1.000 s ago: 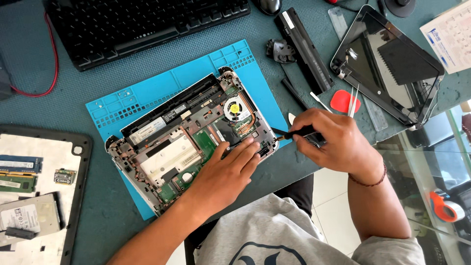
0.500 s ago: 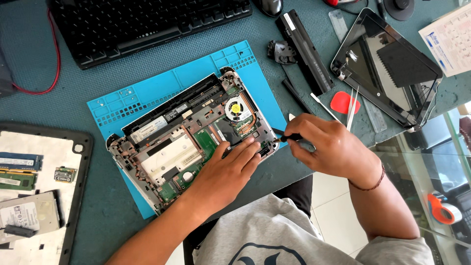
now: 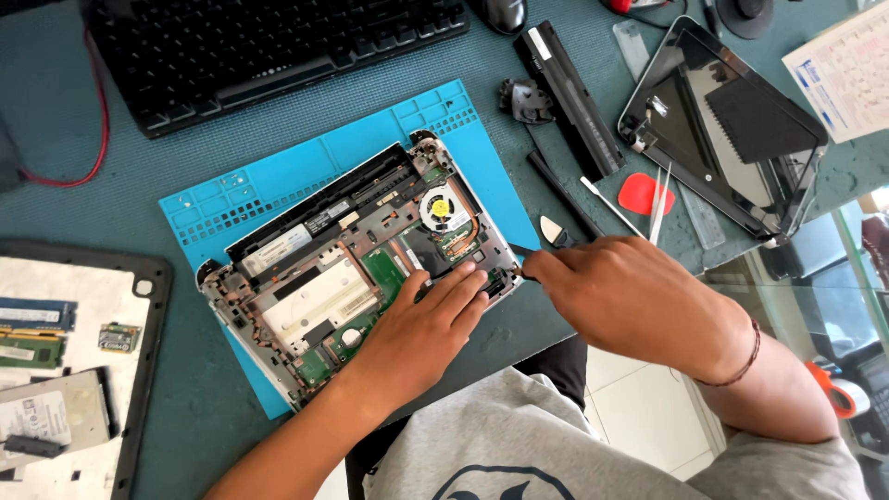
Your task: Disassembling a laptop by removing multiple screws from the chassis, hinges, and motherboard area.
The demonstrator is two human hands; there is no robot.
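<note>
Left hand (image 3: 421, 329) flat on laptop base (image 3: 315, 296); right hand (image 3: 630, 296) grips screwdriver (image 3: 519, 250).

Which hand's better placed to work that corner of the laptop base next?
Right. The right hand already holds a thin tool with its tip at the base's near right corner. The left hand lies flat on the board, steadying it.

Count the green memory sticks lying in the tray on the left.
2: one memory stick at the tray's left edge, a second just below it. Both are cut off by the picture's edge, so more may lie out of view.
</note>
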